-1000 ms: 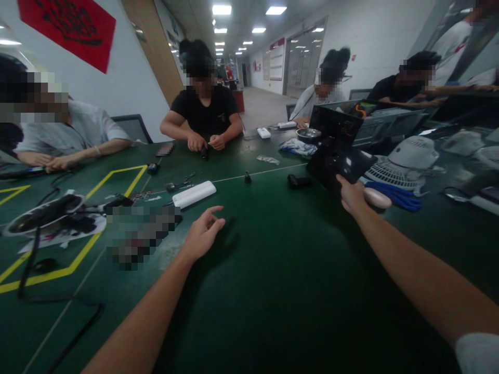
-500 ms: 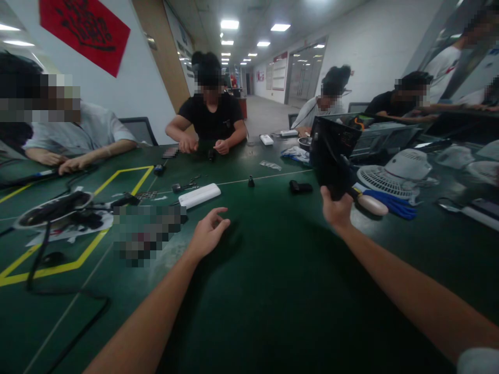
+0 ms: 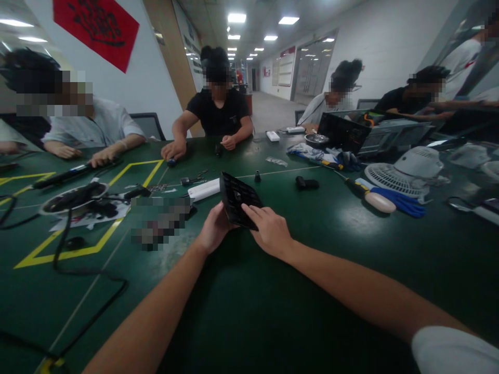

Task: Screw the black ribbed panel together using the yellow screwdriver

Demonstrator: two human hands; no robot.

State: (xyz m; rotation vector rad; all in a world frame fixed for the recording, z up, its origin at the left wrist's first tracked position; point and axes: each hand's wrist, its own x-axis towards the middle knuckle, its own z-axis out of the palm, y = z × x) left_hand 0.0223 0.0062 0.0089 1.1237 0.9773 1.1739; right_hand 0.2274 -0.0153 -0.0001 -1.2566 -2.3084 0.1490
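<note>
A black tray-like case (image 3: 238, 193) with what look like small compartments is held tilted above the green table, in the middle of the view. My left hand (image 3: 214, 228) grips its left and lower edge, the thumb at the side. My right hand (image 3: 273, 231) holds the lower right edge, its fingers lying over the inner face. The underside of the case is hidden. Just behind it lies a white oblong device (image 3: 203, 190), partly covered by the case. A small black piece (image 3: 257, 176) stands beyond it, and a black handle-shaped part (image 3: 306, 183) lies to the right.
On the left are a dish of dark parts (image 3: 74, 199), a black cable (image 3: 58, 259) and yellow tape (image 3: 89, 250). To the right lie screwdrivers (image 3: 353, 184), blue gloves (image 3: 405, 204) and a grey fan housing (image 3: 405, 174). Several people sit around the table (image 3: 312, 311).
My right hand has brought the black case from the right to the middle. My left hand, free before, now grips it too. The person opposite has moved a hand leftward to the table.
</note>
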